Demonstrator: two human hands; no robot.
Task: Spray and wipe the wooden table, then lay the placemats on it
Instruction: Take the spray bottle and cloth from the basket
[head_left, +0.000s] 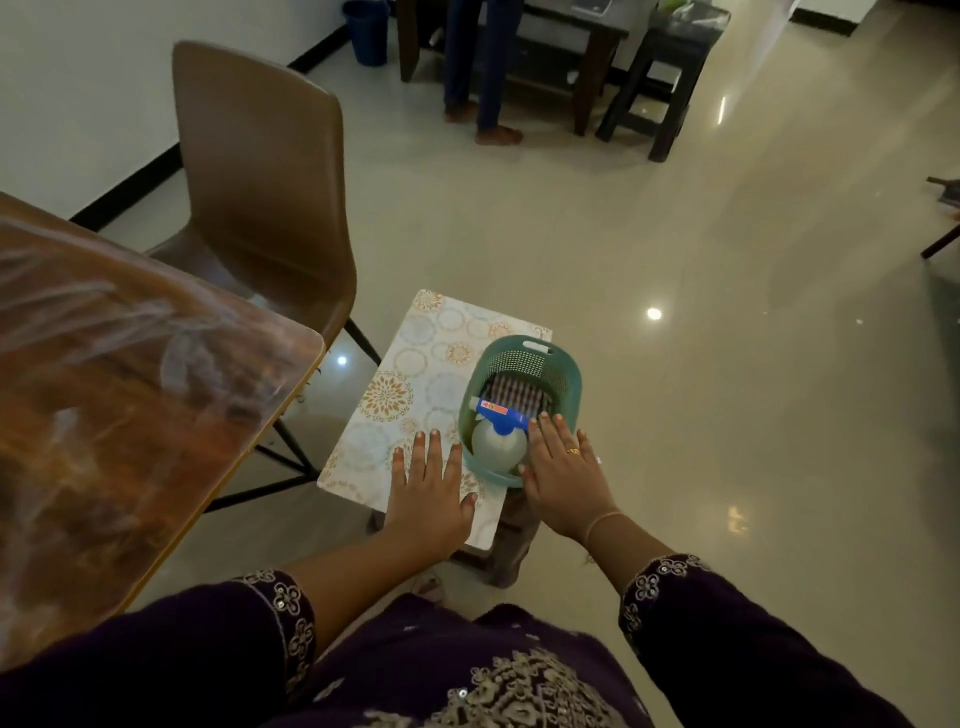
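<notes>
**Placemats (415, 374) parked on a stool (511, 556), both hands empty**

Going left to right. The wooden worktop (130, 389) fills the left side, glossy with pale streaks on it. We can't tell if that's spray or just glare. A brown chair (260, 171) is tucked in at its far corner.

Just past the worktop's corner, the placemats lie flat on the low stool. We reckon they're there to keep them off the wood until it's been cleaned.

Our left hand (428, 493) is spread over the near end of the top mat, fingers straight and apart, gripping nothing. We can't tell whether the palm is pressing down or only hovering. Our guess is it's there to steady the stack while the other hand goes for the basket.

The teal basket (519, 364) sits on the right part of the mats. The spray bottle (493, 447) lies on its side inside it, blue head up top, over something striped we can't make out.

Our right hand (563, 467) is over the basket's near right rim, just beside the bottle. Its fingers are straight and a bit fanned, holding nothing.

So we'd say we're right at the start, and the bottle has to come out first. The basket will also need to come off the mats before we can lay them. It sits close to the stool's edge, so a careless tug could tip the lot onto the floor.
</notes>
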